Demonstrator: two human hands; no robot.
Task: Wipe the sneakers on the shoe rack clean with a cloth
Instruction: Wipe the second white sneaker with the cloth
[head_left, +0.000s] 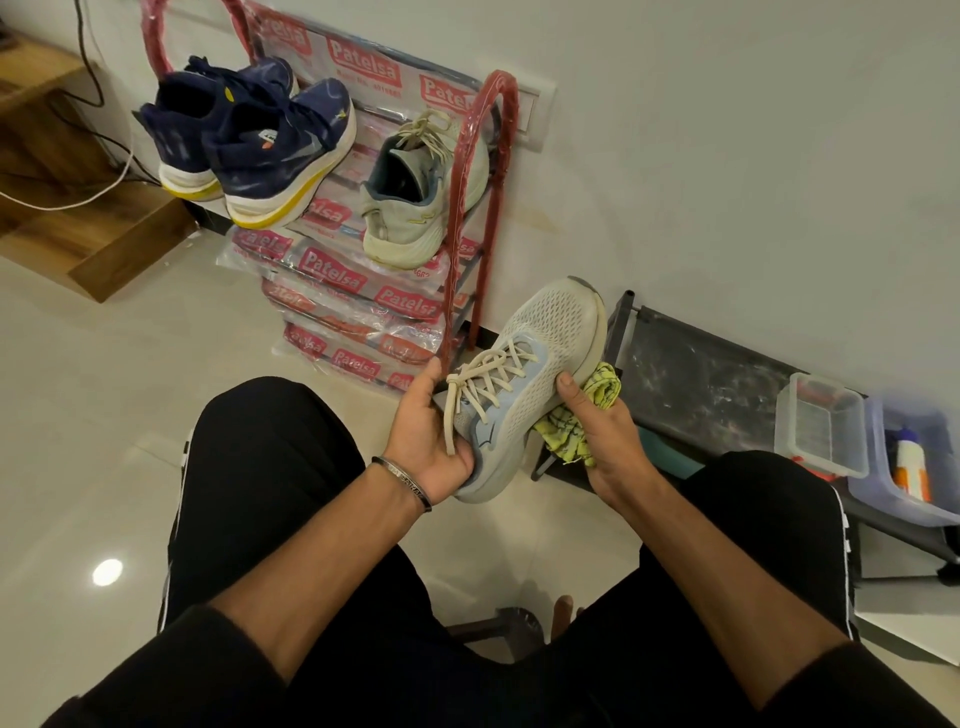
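A seated person holds one pale grey sneaker (524, 374) above the lap, just in front of the shoe rack (467, 208).

The rack, wrapped in red plastic, carries a navy pair of sneakers (249, 140) and the second grey sneaker (415, 192) on its top shelf. The left hand (426, 436) grips the heel end of the held sneaker, its fingers curled under it. The right hand (602, 431) holds a yellow-green cloth (576, 421) against the sneaker's side, its fingers curled round the cloth and thumb on the mesh.
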